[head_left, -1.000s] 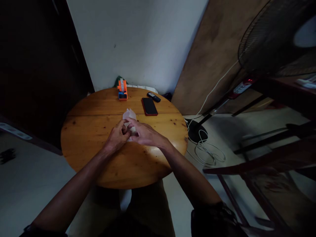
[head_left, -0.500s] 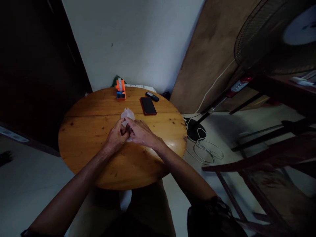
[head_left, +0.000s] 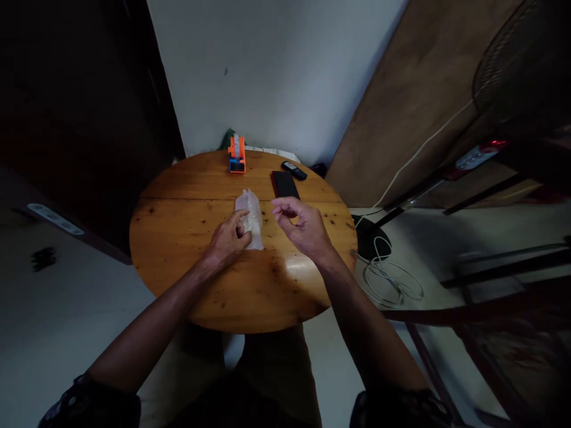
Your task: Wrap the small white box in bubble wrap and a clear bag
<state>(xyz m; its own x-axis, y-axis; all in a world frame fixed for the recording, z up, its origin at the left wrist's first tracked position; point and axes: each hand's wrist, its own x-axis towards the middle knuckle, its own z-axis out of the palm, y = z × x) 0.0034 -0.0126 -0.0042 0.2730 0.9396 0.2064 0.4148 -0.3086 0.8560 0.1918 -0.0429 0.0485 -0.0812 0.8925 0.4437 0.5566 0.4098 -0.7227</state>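
A whitish, translucent packet that looks like bubble wrap [head_left: 252, 221] lies on the round wooden table [head_left: 178, 238]. My left hand [head_left: 227, 239] grips its left side, with the fingers and thumb bent over it. My right hand [head_left: 303, 224] is raised to the right of the packet, apart from it. Its fingers are curved, the thumb stands away from them, and nothing shows between them. Just behind my right fingers lies a dark phone with a red edge [head_left: 284, 184], partly covered by that hand.
An orange tape dispenser [head_left: 237, 154] stands at the table's far edge. A small black handset [head_left: 294, 170] lies near the phone. A wall rises behind. To the right are a fan [head_left: 504, 65], a coiled white cable [head_left: 388, 279] on the floor and a dark wooden chair [head_left: 446, 318].
My right hand has come off the packet and moved right. The left hand stays on the packet, which shows more fully now. The view has shifted a little, so everything sits further right.
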